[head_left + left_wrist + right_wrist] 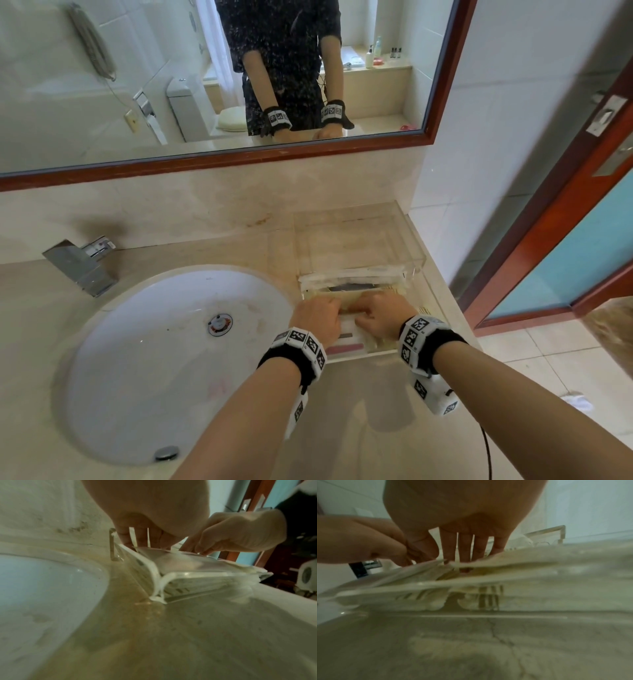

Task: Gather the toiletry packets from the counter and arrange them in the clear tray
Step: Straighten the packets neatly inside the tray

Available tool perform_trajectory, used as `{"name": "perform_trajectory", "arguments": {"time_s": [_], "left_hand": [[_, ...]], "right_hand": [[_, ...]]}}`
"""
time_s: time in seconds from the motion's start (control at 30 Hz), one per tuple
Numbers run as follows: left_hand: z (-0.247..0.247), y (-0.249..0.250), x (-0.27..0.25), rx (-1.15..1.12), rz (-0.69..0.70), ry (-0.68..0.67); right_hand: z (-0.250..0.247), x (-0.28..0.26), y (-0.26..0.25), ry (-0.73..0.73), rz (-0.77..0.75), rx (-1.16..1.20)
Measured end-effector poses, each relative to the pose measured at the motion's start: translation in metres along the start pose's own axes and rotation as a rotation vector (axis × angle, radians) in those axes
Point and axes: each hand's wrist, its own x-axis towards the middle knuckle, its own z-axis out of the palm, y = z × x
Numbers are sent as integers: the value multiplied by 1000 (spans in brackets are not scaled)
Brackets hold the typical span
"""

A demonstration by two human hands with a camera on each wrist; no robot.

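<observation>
The clear tray [366, 356] sits on the counter just right of the sink, and several white toiletry packets [346, 337] are stacked in it. Both hands reach into it side by side. My left hand [318, 317] curls its fingers down onto the packets' left part; its fingers [142, 536] dip behind the tray corner [159, 582]. My right hand [380, 317] grips the packets' right part, with its fingertips [465, 555] tucked between packet edges [505, 562]. More packets [352, 279] lie at the tray's far end. What is under the palms is hidden.
A second clear acrylic box [359, 240] stands behind the tray against the wall. The white sink basin [171, 359] and chrome faucet [82, 263] lie to the left. The counter drops off to the right, by a red-framed door [565, 240]. A mirror [205, 85] hangs above.
</observation>
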Motion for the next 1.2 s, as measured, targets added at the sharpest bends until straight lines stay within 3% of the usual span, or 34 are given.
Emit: {"name": "perform_trajectory", "arguments": {"time_s": [0.17,0.37,0.57,0.77,0.9,1.03,1.2], "left_hand": [[1,-3,-5,105,107,-52],[10,-1,-8,99,86,-82],[17,-4,-9,75,96,-63],[20,4,-12,74,80,-44],[20,6,-10,91,62,-42],[20,14,-6,34,7,-30],[22,30,0,-12,-2,-28]], "right_hand": [[9,2,-9,40,-40,-204],[14,1,-25,41,-55,-226],[12,-5,-15,316,-65,-360],[25,-10,-20,369,-191,-289],[26,-12,-15,409,-114,-120],[24,-20,-5,349,-8,-238],[27,-28,13,292,235,-208]]}}
